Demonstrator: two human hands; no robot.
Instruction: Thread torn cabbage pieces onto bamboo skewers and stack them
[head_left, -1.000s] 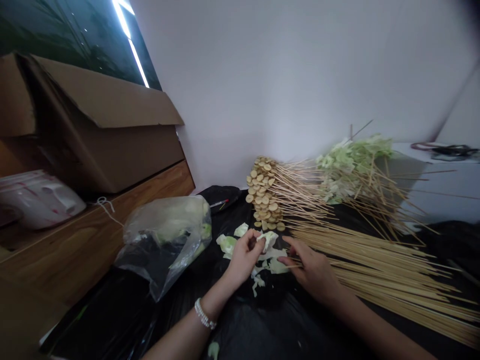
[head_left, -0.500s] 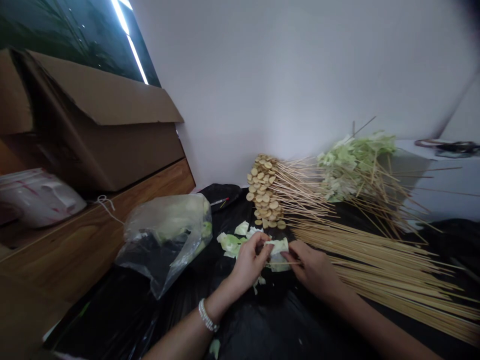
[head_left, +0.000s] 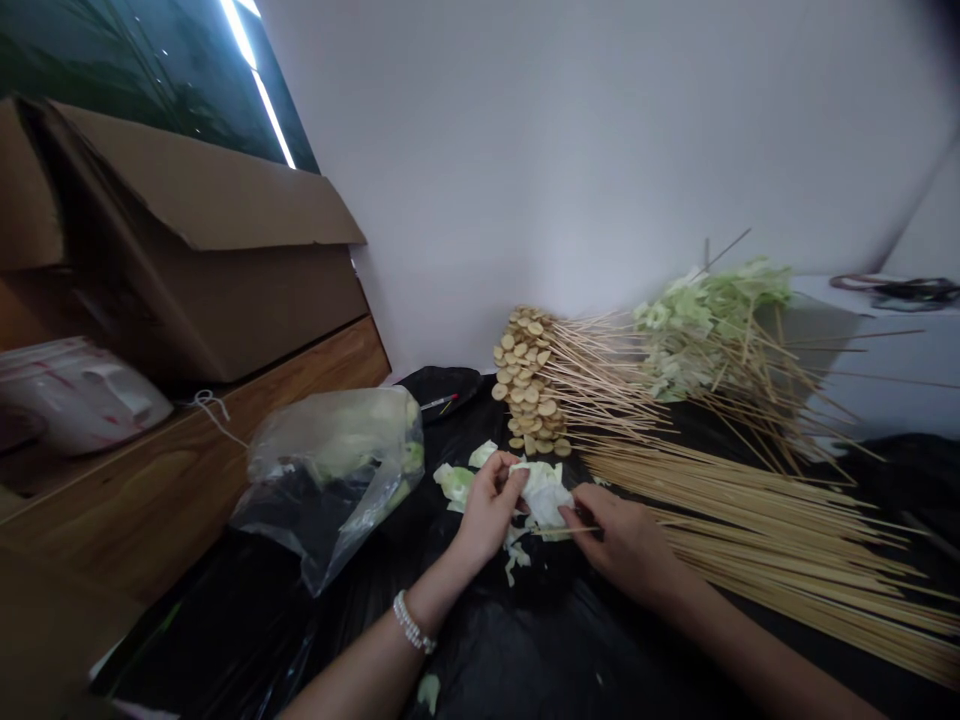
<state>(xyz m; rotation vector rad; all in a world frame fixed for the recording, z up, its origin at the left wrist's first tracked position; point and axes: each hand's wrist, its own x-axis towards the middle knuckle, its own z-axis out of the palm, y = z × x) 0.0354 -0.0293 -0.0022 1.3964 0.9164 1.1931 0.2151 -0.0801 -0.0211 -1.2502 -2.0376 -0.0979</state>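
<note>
Pinching a pale green cabbage piece (head_left: 545, 488) by its left edge between thumb and fingers of the left hand (head_left: 486, 512). Wearing a white beaded bracelet (head_left: 412, 622) on the same wrist. Gripping a thin skewer (head_left: 583, 529) in the closed fingers of the right hand (head_left: 622, 535), with fingertips at the right edge of the cabbage piece. Keeping the cabbage piece between both hands, above a black plastic sheet (head_left: 525, 650); cannot tell whether pierced. Just beside the left hand, loose leaf pieces (head_left: 454, 486); nearer, small scraps (head_left: 514, 562). Past the right hand, a broad spread of bare skewers (head_left: 795, 570). Beyond, near the wall (head_left: 525, 180), a stack of skewered round slices (head_left: 525, 380), then, farther right, a heap of skewered leaves (head_left: 705, 325). Off to the left, a clear plastic bag (head_left: 337, 460) around something pale green; farther out, an open cardboard box (head_left: 255, 300).
</note>
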